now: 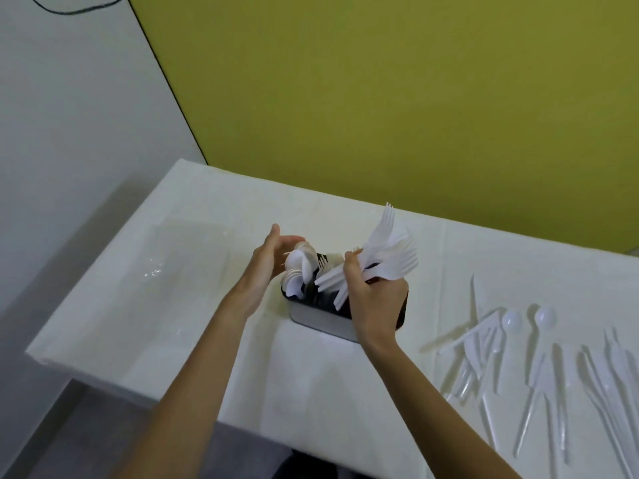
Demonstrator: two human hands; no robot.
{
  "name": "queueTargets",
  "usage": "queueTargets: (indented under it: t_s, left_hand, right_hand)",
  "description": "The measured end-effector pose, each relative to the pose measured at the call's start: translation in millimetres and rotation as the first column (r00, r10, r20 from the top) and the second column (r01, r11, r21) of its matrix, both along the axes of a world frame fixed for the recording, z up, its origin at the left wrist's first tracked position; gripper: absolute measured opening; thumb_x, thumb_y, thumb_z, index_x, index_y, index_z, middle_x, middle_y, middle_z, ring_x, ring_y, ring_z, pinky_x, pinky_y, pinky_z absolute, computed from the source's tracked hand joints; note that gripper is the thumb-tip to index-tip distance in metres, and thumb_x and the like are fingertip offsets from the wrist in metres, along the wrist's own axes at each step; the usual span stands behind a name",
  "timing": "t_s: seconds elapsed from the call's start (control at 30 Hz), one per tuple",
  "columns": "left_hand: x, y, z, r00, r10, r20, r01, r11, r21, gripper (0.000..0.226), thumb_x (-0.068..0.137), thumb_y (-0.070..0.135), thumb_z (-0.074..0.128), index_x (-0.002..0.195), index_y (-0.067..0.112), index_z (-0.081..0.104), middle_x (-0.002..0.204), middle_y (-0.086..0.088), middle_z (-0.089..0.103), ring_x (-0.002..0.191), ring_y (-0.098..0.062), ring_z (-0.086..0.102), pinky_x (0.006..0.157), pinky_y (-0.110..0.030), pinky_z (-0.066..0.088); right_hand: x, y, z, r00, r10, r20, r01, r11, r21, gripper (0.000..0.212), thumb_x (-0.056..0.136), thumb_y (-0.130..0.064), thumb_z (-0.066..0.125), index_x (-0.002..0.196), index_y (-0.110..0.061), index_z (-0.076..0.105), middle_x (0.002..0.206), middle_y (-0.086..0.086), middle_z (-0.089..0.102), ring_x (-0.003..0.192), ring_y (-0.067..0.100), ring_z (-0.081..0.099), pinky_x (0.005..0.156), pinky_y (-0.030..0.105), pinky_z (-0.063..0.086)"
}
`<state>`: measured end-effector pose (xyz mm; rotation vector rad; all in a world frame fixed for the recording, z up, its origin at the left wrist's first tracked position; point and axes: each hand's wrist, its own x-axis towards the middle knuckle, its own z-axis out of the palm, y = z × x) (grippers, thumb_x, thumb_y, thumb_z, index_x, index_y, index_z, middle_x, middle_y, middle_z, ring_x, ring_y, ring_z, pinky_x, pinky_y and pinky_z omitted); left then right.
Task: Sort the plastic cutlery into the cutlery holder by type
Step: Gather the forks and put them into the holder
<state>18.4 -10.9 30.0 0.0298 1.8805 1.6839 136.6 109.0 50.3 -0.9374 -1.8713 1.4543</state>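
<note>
A dark cutlery holder (320, 318) with a pale front wall stands mid-table. White plastic spoons (297, 267) stand in its left compartment. My left hand (268, 261) is beside those spoons with straight fingers, touching or nearly touching them. My right hand (375, 299) grips a fanned bunch of white plastic forks (387, 250) by their handles, over the holder's right part, tines pointing up and right.
Several loose white and clear knives, spoons and forks (539, 368) lie scattered on the white tablecloth (173, 305) at the right. A clear plastic lid or tray (186, 250) rests left of the holder. A yellow wall runs behind the table; the table's left edge drops to the floor.
</note>
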Motion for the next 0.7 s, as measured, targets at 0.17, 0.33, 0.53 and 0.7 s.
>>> queueTargets:
  t_s: [0.17, 0.33, 0.53, 0.7]
  left_hand:
    - [3, 2, -13, 0.99, -0.063, 0.126, 0.053, 0.995, 0.081, 0.073, 0.097, 0.06, 0.015, 0.109, 0.01, 0.067, 0.112, -0.015, 0.07, 0.112, -0.031, 0.061, 0.103, -0.044, 0.042]
    - [0, 0, -18, 0.989, -0.078, 0.126, 0.07, 0.995, 0.068, 0.077, 0.096, 0.062, 0.015, 0.115, 0.007, 0.065, 0.115, -0.016, 0.068, 0.115, -0.032, 0.059, 0.107, -0.046, 0.039]
    - [-4, 0, -20, 0.99, -0.084, 0.116, 0.077, 0.995, 0.062, 0.072, 0.097, 0.06, 0.016, 0.107, 0.011, 0.067, 0.114, -0.013, 0.069, 0.114, -0.029, 0.06, 0.105, -0.041, 0.039]
    - [-5, 1, -19, 0.991, -0.081, 0.107, 0.076, 0.996, 0.05, 0.07, 0.098, 0.059, 0.017, 0.102, 0.012, 0.068, 0.111, -0.013, 0.07, 0.11, -0.028, 0.062, 0.101, -0.039, 0.042]
  right_hand:
    - [-1, -14, -6, 0.998, -0.037, -0.044, 0.039, 0.998, 0.057, 0.018, 0.078, -0.021, 0.077, 0.075, -0.005, 0.069, 0.063, 0.001, 0.066, 0.061, 0.009, 0.064, 0.055, 0.01, 0.047]
    - [-1, -24, -14, 0.997, -0.075, -0.03, 0.078, 0.993, 0.09, 0.032, 0.076, -0.022, 0.079, 0.051, -0.016, 0.06, 0.052, 0.003, 0.063, 0.051, 0.021, 0.062, 0.053, 0.039, 0.052]
    - [12, -26, -17, 0.998, -0.001, -0.055, 0.006, 0.995, 0.096, 0.025, 0.077, -0.008, 0.076, 0.057, -0.003, 0.062, 0.056, 0.006, 0.062, 0.056, 0.024, 0.061, 0.055, 0.039, 0.05]
    - [13, -22, -23, 0.986, 0.146, 0.078, -0.159, 0.969, 0.187, 0.031, 0.078, -0.013, 0.074, 0.058, -0.013, 0.051, 0.043, -0.007, 0.046, 0.048, 0.009, 0.051, 0.048, 0.011, 0.033]
